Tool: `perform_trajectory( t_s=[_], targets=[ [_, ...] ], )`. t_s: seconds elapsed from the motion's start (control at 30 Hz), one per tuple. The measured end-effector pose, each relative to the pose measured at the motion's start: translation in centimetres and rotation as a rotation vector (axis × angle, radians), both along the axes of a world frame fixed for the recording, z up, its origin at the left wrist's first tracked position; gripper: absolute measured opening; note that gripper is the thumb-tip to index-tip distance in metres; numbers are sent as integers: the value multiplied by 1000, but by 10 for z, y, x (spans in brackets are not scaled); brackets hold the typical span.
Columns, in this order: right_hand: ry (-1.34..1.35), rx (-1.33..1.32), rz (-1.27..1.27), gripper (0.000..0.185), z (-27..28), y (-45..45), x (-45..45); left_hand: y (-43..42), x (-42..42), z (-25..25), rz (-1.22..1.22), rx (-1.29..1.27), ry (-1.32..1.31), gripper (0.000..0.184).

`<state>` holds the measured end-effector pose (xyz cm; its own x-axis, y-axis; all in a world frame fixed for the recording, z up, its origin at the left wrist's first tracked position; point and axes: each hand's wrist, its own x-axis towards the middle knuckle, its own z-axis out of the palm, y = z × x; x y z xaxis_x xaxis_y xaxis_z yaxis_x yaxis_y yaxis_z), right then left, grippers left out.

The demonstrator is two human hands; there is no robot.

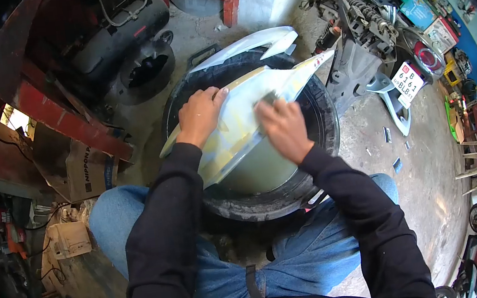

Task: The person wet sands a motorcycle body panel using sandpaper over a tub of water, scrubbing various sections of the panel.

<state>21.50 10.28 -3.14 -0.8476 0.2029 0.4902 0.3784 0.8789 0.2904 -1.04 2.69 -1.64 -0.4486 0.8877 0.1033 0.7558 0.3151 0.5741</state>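
Note:
A pale white and yellowish panel [240, 110] lies slanted across a round black tub [245, 210], which holds murky water [261, 170]. My left hand [202, 115] grips the panel's upper left edge, thumb over its face. Against the panel's right part, my right hand [284, 129] presses a small dark piece [269, 96] with bent fingers; it is slightly blurred, and what the piece is cannot be made out. A second white panel [244, 45] rests on the tub's far rim.
Motorcycle parts with a licence plate [408, 85] stand at the right. A black tank [123, 41] and a dark round container [147, 71] are at the upper left. A red frame [70, 121] and a cardboard box [91, 169] stand left. Small blue packets [397, 165] lie on the floor.

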Motion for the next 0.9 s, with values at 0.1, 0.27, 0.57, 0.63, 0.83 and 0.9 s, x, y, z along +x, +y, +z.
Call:
perform_trajectory(
  t_s=[0.1, 0.27, 0.57, 0.63, 0.83, 0.9],
  targets=[
    [84, 21, 94, 26, 2, 4, 1, 2, -1, 2, 19, -7, 2, 49],
    [64, 7, 100, 29, -3, -9, 4, 0, -1, -1, 7, 0, 6, 49],
    [23, 8, 115, 28, -7, -26, 9, -2, 1, 0, 4, 11, 13, 49],
    [37, -31, 77, 28, 2, -9, 9, 0, 1, 0, 5, 29, 24, 49],
    [0, 3, 87, 31, -4, -31, 6, 1, 1, -1, 12, 7, 7, 50],
    [21, -19, 50, 30, 5, -9, 5, 1, -2, -1, 20, -7, -26, 51]
  ],
)
